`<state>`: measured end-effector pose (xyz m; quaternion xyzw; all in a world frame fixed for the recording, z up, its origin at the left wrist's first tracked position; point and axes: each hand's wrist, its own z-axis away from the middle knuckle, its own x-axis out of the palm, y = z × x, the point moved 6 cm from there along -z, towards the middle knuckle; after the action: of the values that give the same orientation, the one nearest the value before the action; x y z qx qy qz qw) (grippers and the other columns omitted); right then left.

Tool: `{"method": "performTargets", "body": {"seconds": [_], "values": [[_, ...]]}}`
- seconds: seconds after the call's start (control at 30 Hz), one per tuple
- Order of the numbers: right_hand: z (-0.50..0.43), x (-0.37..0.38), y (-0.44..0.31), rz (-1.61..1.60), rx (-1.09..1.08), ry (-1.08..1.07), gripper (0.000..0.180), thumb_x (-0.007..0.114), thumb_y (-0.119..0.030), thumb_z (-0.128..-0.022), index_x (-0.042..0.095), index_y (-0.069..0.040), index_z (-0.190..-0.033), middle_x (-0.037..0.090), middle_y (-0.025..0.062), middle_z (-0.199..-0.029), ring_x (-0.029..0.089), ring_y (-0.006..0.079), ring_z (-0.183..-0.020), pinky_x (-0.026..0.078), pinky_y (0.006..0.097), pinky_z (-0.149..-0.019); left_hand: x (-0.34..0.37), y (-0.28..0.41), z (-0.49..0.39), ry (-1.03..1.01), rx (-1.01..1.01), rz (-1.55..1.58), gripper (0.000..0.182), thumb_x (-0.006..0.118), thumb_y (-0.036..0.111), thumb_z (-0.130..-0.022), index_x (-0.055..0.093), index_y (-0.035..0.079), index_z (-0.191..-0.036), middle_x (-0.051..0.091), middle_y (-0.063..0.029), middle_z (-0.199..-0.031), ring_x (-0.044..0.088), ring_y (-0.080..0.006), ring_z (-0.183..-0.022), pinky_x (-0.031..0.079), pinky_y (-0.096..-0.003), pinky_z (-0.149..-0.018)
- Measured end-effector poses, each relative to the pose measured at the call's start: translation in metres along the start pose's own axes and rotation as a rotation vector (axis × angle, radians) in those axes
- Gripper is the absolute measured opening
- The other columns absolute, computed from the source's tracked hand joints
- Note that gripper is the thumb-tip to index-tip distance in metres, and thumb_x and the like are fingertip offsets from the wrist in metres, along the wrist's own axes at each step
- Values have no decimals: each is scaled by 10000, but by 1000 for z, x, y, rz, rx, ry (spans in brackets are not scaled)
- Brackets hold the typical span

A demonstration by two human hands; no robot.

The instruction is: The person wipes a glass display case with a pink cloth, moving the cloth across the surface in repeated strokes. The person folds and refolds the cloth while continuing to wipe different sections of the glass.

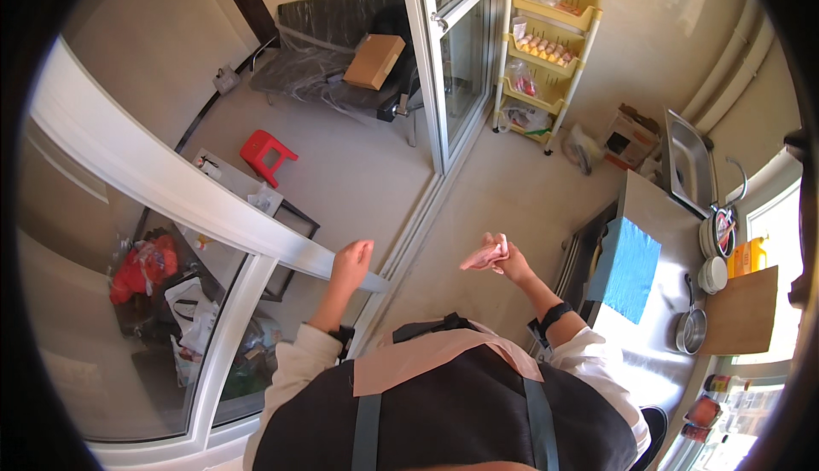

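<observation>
My right hand (514, 265) is closed around a crumpled pink cloth (487, 253), held over the kitchen floor. To its left, my left hand (352, 263) is raised beside the white sliding-door frame (307, 248), its fingers curled together; I see nothing in it. Whether it touches the frame cannot be told. I wear a dark apron with a pinkish band across the chest, and both sleeves are pushed up.
At the right, a steel counter (646, 368) carries a blue cloth (626, 269), a saucepan (691, 331) and stacked bowls (712, 275). A yellow shelf trolley (555, 7) stands ahead, near a cardboard box (632, 136). Beyond the door is a red stool (261, 151).
</observation>
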<state>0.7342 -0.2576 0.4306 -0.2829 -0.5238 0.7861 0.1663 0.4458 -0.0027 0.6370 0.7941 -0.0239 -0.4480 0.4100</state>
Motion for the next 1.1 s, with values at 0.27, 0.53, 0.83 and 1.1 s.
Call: {"method": "performTargets", "body": {"seconds": [0.27,0.53,0.83,1.1], "values": [[-15,-33,-39,-264,-29,99,452,701,-14,-704,530,2,-1122,631,98,-1005,613,194,-936,504,317,-805,63,17,-153,-77,156,151,181,547,168,-932,616,19,-1008,686,-138,-924,685,-219,-860,535,-306,-745],[-30,-46,-103,-220,-121,136,385,662,5,-764,529,-11,-1125,610,60,-1039,585,156,-959,489,290,-814,117,-1,-237,-138,84,344,192,563,180,-925,611,19,-1017,692,-135,-928,690,-192,-844,542,-291,-757],[-118,-92,-120,-110,-193,71,376,683,-63,-800,524,-8,-1136,600,85,-1069,571,196,-1006,459,332,-889,145,-28,-310,-101,-59,405,206,550,152,-929,599,-8,-1049,690,-131,-938,683,-178,-866,523,-272,-768],[-219,-168,-157,-72,-253,-83,463,677,-17,-810,480,-20,-1228,584,73,-1164,558,197,-1092,447,333,-946,138,-11,-383,104,-102,327,257,615,239,-888,626,30,-1038,692,-111,-867,675,-173,-784,520,-282,-721]]}}
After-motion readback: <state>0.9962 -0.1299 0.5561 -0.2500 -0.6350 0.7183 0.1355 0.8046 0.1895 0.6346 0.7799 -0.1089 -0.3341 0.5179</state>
